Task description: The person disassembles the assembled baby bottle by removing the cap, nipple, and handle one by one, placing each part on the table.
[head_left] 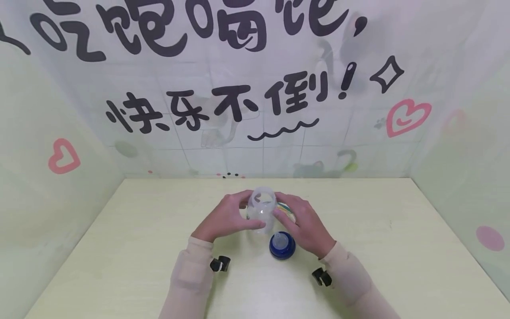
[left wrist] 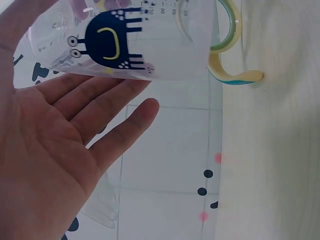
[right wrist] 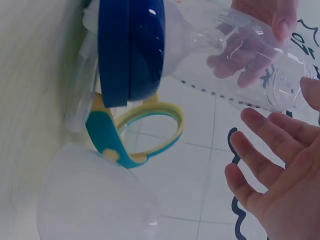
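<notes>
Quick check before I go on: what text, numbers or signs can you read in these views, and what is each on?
"快乐不倒!" on the backdrop wall, plainly readable.
Larger characters above it on the wall: cropped at the top, not readable whole.
"130" among the scale marks on the clear baby bottle; the other numerals are too blurred to read.
Blue nipple ring: no text.

— Worn on the arms? 
— Close-fitting pale beige sleeves (head_left: 191, 270), reaching down to both wrists. 
— Anything strapped on? 
— Small black camera mount (head_left: 220, 264) by the left wrist, another black mount (head_left: 322, 277) by the right. 
— Hands? 
— Left hand (head_left: 225, 217) and right hand (head_left: 304, 223) bare, no gloves, no rings seen.
</notes>
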The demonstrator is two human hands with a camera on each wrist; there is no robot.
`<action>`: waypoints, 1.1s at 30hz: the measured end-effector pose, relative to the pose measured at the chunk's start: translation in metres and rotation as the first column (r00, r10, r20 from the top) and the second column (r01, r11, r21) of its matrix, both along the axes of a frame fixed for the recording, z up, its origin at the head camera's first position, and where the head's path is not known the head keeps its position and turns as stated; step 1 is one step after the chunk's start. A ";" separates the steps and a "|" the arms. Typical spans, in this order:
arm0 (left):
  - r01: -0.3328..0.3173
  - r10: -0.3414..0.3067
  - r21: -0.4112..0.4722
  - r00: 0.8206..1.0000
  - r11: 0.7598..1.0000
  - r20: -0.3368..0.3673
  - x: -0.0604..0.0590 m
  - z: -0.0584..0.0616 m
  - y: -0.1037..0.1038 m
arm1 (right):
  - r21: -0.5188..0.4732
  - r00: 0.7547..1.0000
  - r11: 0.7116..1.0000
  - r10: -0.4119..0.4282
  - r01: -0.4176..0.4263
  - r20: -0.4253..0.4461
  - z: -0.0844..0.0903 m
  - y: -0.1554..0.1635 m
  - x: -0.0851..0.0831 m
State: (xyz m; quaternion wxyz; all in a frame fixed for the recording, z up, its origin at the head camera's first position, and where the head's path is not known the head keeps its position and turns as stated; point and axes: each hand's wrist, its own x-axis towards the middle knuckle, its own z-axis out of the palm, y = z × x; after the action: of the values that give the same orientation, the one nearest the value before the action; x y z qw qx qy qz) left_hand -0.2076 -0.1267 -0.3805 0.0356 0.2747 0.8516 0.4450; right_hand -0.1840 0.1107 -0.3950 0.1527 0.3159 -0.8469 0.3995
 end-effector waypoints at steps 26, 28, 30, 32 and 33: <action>0.045 -0.028 -0.087 0.983 0.995 0.180 -0.003 -0.010 -0.011 | 0.140 1.000 0.990 -0.021 0.020 0.006 -0.014 -0.009 0.001; 0.046 -0.028 -0.094 0.982 0.994 0.184 -0.003 -0.010 -0.011 | 0.148 1.000 0.989 -0.024 0.022 0.013 -0.013 -0.009 0.002; 0.045 -0.025 -0.101 0.982 0.994 0.186 -0.003 -0.011 -0.011 | 0.157 0.999 0.987 -0.030 0.027 0.017 -0.014 -0.009 0.002; 0.045 -0.024 -0.102 0.981 0.994 0.192 -0.004 -0.012 -0.012 | 0.160 0.999 0.987 -0.032 0.029 0.019 -0.014 -0.010 0.002; 0.046 -0.026 -0.100 0.980 0.994 0.196 -0.004 -0.012 -0.012 | 0.161 0.999 0.986 -0.034 0.031 0.019 -0.014 -0.010 0.003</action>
State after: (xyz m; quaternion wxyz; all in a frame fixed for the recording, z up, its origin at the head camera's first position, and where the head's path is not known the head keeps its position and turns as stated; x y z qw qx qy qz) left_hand -0.2114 -0.1386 -0.3927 0.1409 0.2430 0.8610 0.4240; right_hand -0.1813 0.1007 -0.4085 0.1241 0.3091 -0.8830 0.3307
